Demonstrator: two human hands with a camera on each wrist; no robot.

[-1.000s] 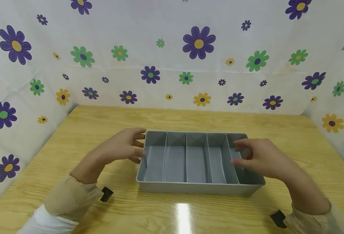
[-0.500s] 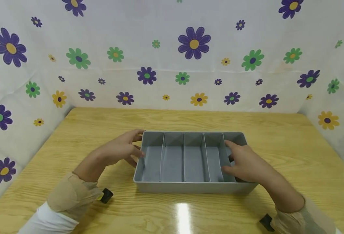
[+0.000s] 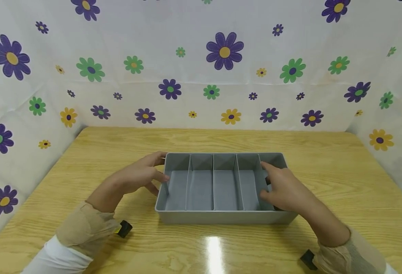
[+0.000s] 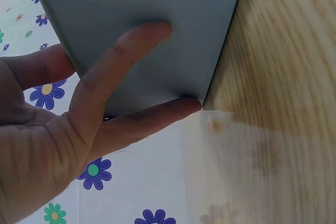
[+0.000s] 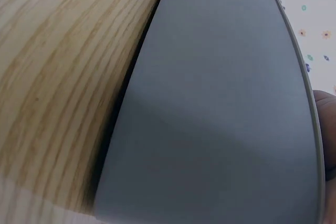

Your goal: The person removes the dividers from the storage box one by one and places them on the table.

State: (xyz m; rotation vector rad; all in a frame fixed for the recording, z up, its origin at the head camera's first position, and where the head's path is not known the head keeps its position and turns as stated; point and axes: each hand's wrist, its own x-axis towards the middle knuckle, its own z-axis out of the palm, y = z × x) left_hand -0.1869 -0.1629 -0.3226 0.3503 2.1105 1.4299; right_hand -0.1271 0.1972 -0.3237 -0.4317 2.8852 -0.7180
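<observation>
A grey compartment tray [image 3: 226,218] sits on the wooden table, with upright dividers across it. At its left end, my left hand [image 3: 134,178] grips the wall. In the left wrist view, fingers [image 4: 100,87] lie against the outer face while one digit goes over the rim. My right hand [image 3: 286,190] reaches over the right end and pinches the rightmost divider [image 3: 264,203], with the thumb on its left side and fingers in the end compartment. Those fingertips are partly hidden. The right wrist view shows mostly the tray's outer wall [image 5: 210,103].
The wooden table [image 3: 173,251] surrounds the tray on all sides. A white cloth [image 3: 187,30] with flower prints hangs behind it and along both sides. Small black pieces stick out from the wrappings on both wrists.
My right hand has moved left and down into the tray, onto the rightmost divider. The left hand has closed in on the left wall. The whole view has shifted slightly.
</observation>
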